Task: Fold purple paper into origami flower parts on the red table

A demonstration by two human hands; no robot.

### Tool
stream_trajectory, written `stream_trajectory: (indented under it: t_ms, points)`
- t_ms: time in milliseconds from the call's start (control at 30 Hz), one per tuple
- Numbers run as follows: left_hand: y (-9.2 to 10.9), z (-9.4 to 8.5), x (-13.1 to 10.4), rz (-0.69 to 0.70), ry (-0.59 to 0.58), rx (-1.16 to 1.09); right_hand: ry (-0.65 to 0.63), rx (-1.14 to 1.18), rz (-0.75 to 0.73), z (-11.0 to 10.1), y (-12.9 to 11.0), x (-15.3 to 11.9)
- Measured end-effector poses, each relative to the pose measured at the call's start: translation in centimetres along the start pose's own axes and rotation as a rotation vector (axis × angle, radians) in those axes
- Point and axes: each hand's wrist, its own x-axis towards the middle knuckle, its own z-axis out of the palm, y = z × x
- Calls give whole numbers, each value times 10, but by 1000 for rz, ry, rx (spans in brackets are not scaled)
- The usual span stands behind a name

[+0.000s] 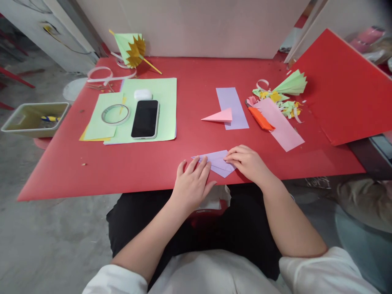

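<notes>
A folded purple paper (223, 166) lies near the front edge of the red table (147, 163). My left hand (193, 181) rests on its left part with the fingers spread. On its right corner, my right hand (248, 163) has the thumb and fingers pressed together on the paper. Beyond the hands, a folded pink paper cone (219, 116) overlaps a flat purple strip (237, 106). To the right, an orange cutter (261, 118) lies partly over a pink strip (286, 128).
On the left are green sheets (167, 110), a phone (145, 119), a white case (143, 94) and a tape roll (104, 115). Paper umbrellas (134, 51) lie behind them. Paper scraps (289, 108) and a raised red board (343, 90) are at right.
</notes>
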Motion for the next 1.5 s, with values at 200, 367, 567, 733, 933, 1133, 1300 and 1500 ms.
stream_trajectory:
  t_ms: [200, 367, 567, 733, 933, 1133, 1300, 1500]
  points:
    - [4, 2, 3, -24, 8, 0, -8, 54, 60, -3, 4, -2]
    - [5, 2, 4, -31, 8, 9, -4, 73, 79, -2, 3, -1]
    - [6, 0, 4, -32, -5, 23, 11, 5, 33, 3, -1, 0]
    - [7, 0, 5, -26, -15, 30, 21, -4, 26, 3, 1, 1]
    - [5, 1, 5, -22, -21, 26, 40, -23, -23, 5, 1, 1]
    - [6, 1, 2, -4, -63, 24, 43, -29, -36, 8, 3, 0]
    - [8, -1, 2, -7, -88, 16, 39, -21, -38, 7, 3, 1]
    - [8, -3, 4, -21, -86, 6, 33, -24, -36, 7, 3, 1]
